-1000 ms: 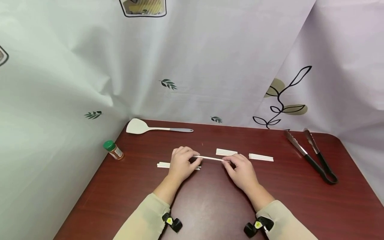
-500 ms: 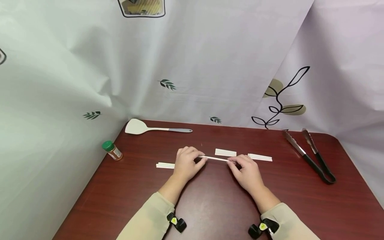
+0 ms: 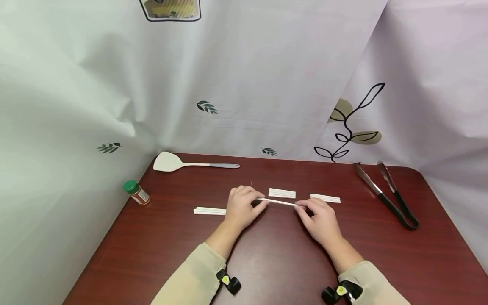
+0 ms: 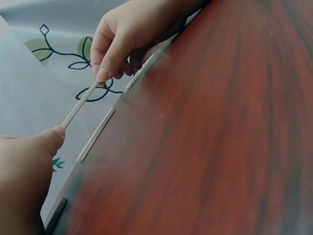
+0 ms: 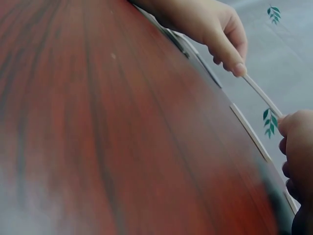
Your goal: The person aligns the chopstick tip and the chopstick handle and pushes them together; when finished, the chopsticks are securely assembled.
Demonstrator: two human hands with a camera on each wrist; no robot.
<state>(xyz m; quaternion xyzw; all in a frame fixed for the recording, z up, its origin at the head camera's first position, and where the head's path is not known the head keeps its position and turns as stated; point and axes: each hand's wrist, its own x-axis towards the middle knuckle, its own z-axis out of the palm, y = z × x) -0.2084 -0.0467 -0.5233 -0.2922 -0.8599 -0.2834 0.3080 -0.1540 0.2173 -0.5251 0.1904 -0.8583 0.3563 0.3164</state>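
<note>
A thin pale stick (image 3: 281, 202) is held level between my two hands, slightly lower at its right end in the head view. My left hand (image 3: 244, 208) pinches its left end between thumb and fingers. The right hand (image 3: 321, 220) pinches the other end the same way. In the left wrist view the stick (image 4: 78, 105) shows raised above the table, and the right wrist view shows the stick (image 5: 263, 95) spanning both thumbs. A row of similar white sticks (image 3: 209, 211) lies left of my left hand, which covers part of it.
Two more groups of white sticks lie just behind the hands, one in the middle (image 3: 282, 193), one at right (image 3: 325, 198). A white spatula (image 3: 169, 162) lies at the back left, a green-capped spice jar (image 3: 136, 192) at the left edge, black-handled tongs (image 3: 390, 201) at right.
Both hands have moved to the right together with the stick between them. More of the left group of sticks shows left of my hand. The head view has shifted slightly.
</note>
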